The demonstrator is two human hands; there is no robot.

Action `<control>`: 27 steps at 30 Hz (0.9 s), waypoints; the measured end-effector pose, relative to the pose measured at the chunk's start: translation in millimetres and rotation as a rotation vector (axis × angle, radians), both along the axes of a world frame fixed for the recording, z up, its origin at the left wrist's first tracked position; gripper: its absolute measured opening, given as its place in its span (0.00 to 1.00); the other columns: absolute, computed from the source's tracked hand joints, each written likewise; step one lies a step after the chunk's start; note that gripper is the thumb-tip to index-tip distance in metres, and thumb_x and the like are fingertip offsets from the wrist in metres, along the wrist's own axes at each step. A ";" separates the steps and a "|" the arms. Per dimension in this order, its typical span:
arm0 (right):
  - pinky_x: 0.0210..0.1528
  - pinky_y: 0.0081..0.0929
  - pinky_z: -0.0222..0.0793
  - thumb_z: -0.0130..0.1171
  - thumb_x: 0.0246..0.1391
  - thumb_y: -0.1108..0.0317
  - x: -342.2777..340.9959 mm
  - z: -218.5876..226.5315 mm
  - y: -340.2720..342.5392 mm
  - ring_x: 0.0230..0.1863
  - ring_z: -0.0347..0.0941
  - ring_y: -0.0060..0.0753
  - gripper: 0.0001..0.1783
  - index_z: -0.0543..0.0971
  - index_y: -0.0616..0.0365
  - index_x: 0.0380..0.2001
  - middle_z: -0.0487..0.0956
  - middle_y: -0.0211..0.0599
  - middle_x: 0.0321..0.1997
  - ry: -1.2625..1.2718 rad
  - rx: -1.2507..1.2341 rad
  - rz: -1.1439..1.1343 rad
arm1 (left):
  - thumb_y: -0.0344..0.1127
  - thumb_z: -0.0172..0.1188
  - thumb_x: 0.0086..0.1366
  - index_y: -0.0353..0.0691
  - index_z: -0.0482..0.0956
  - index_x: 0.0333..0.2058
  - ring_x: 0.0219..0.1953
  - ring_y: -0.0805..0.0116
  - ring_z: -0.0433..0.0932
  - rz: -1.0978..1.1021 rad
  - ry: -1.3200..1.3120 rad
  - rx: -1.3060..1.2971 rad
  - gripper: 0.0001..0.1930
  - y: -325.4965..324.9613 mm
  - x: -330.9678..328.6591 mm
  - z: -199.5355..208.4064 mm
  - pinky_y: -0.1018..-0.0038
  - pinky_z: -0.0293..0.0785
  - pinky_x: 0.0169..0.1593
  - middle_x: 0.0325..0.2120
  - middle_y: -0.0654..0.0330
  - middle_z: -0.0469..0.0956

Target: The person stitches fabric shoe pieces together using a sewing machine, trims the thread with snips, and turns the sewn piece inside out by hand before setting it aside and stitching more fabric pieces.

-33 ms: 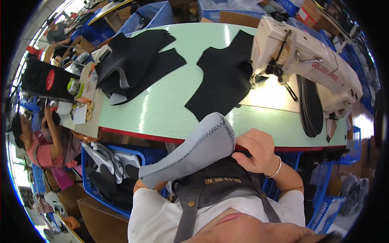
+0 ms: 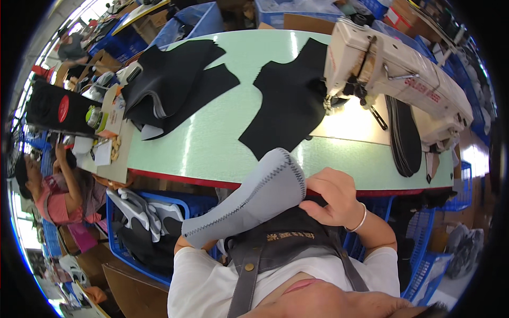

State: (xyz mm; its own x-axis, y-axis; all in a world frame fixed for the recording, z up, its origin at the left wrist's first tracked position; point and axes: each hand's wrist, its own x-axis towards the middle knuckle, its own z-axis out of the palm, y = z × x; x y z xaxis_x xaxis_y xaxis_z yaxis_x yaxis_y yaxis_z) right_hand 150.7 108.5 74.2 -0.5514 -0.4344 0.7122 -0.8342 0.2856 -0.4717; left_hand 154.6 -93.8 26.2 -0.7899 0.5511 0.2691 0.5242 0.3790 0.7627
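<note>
A grey sock-shaped fabric piece (image 2: 249, 197) with dark zigzag seams is pulled over my left forearm (image 2: 183, 244). It hides my left hand, so those fingers do not show. My right hand (image 2: 335, 197) pinches the sock's wide, seamed end between thumb and fingers, in front of the table edge. Beyond the sock, a flat black cut fabric piece (image 2: 289, 98) lies on the pale green table (image 2: 212, 143), its right side reaching under the head of a white sewing machine (image 2: 397, 69).
Stacked black fabric pieces (image 2: 177, 79) lie at the table's left. Narrow black pieces (image 2: 404, 140) are piled right of the lit machine plate. A blue basket (image 2: 110, 222) with grey and black pieces stands below left, near a person in pink (image 2: 61, 193). Blue crates line the back.
</note>
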 end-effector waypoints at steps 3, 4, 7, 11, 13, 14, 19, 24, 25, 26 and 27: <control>0.22 0.29 0.65 0.71 0.43 0.63 3.6 -1.4 2.6 0.22 0.72 0.37 0.18 0.78 0.62 0.34 0.76 0.37 0.24 -0.042 -0.010 -0.004 | 0.37 0.58 0.54 0.38 0.78 0.33 0.44 0.51 0.73 -0.047 -0.062 -0.063 0.10 6.7 3.2 9.4 0.58 0.67 0.53 0.37 0.54 0.76; 0.22 0.28 0.65 0.71 0.43 0.63 4.2 -2.6 2.9 0.22 0.72 0.37 0.18 0.78 0.63 0.33 0.75 0.37 0.25 -0.055 -0.016 0.000 | 0.37 0.58 0.54 0.38 0.78 0.33 0.44 0.51 0.73 -0.054 -0.064 -0.066 0.10 7.8 3.3 8.2 0.58 0.67 0.53 0.37 0.54 0.76; 0.21 0.28 0.65 0.70 0.43 0.64 5.8 -6.1 5.7 0.21 0.72 0.37 0.18 0.77 0.63 0.34 0.75 0.37 0.24 -0.034 -0.024 -0.008 | 0.36 0.58 0.54 0.39 0.77 0.33 0.45 0.51 0.73 0.020 -0.072 -0.120 0.10 19.6 3.8 3.5 0.58 0.67 0.53 0.38 0.54 0.76; 0.21 0.29 0.66 0.70 0.43 0.65 9.6 -6.1 9.3 0.21 0.72 0.37 0.17 0.77 0.64 0.34 0.75 0.38 0.24 -0.024 0.000 -0.015 | 0.36 0.58 0.53 0.39 0.77 0.32 0.46 0.51 0.73 0.122 -0.079 -0.189 0.09 29.4 8.7 -3.1 0.58 0.67 0.54 0.39 0.54 0.76; 0.21 0.29 0.66 0.69 0.43 0.67 11.2 -5.9 8.8 0.21 0.72 0.37 0.16 0.77 0.64 0.34 0.75 0.38 0.25 -0.022 -0.011 -0.013 | 0.35 0.58 0.53 0.39 0.77 0.32 0.47 0.51 0.73 0.174 -0.081 -0.223 0.09 36.8 8.5 -6.1 0.58 0.66 0.55 0.40 0.54 0.77; 0.21 0.29 0.66 0.69 0.43 0.67 11.8 -6.0 8.6 0.21 0.72 0.37 0.16 0.77 0.64 0.34 0.75 0.38 0.25 -0.024 -0.013 -0.015 | 0.35 0.58 0.53 0.39 0.77 0.32 0.47 0.52 0.73 0.201 -0.082 -0.240 0.09 43.6 6.7 -7.7 0.58 0.66 0.55 0.40 0.54 0.77; 0.21 0.29 0.66 0.68 0.43 0.69 11.5 -7.8 10.8 0.21 0.72 0.37 0.13 0.76 0.63 0.29 0.75 0.38 0.25 -0.025 0.008 -0.031 | 0.34 0.58 0.53 0.39 0.77 0.32 0.49 0.52 0.73 0.315 -0.076 -0.322 0.08 54.1 6.1 -14.0 0.57 0.66 0.56 0.42 0.54 0.77; 0.19 0.31 0.62 0.65 0.42 0.73 11.4 -6.1 30.6 0.18 0.68 0.38 0.09 0.73 0.61 0.22 0.72 0.39 0.22 0.047 -0.018 -0.180 | 0.33 0.58 0.53 0.40 0.77 0.32 0.51 0.52 0.73 0.333 -0.039 -0.370 0.08 89.5 -4.5 -21.1 0.57 0.65 0.57 0.44 0.54 0.78; 0.18 0.32 0.59 0.64 0.42 0.75 10.4 -2.3 34.8 0.16 0.66 0.39 0.09 0.72 0.61 0.19 0.70 0.39 0.20 0.084 -0.024 -0.233 | 0.33 0.58 0.53 0.40 0.77 0.32 0.51 0.52 0.73 0.339 -0.026 -0.379 0.08 109.8 -7.0 -21.9 0.57 0.65 0.57 0.44 0.54 0.78; 0.17 0.33 0.54 0.61 0.42 0.76 11.7 -5.0 55.6 0.14 0.60 0.41 0.13 0.67 0.59 0.15 0.65 0.39 0.16 0.031 -0.080 -0.355 | 0.33 0.58 0.52 0.40 0.77 0.32 0.51 0.52 0.73 0.291 -0.009 -0.372 0.07 116.1 -5.2 -23.3 0.57 0.65 0.57 0.44 0.54 0.78; 0.17 0.32 0.52 0.61 0.43 0.76 12.9 -6.3 75.0 0.14 0.59 0.42 0.14 0.65 0.59 0.15 0.63 0.38 0.15 -0.044 -0.145 -0.468 | 0.33 0.58 0.52 0.40 0.77 0.32 0.51 0.52 0.73 0.253 0.013 -0.371 0.07 119.5 9.0 -26.7 0.57 0.65 0.58 0.45 0.54 0.78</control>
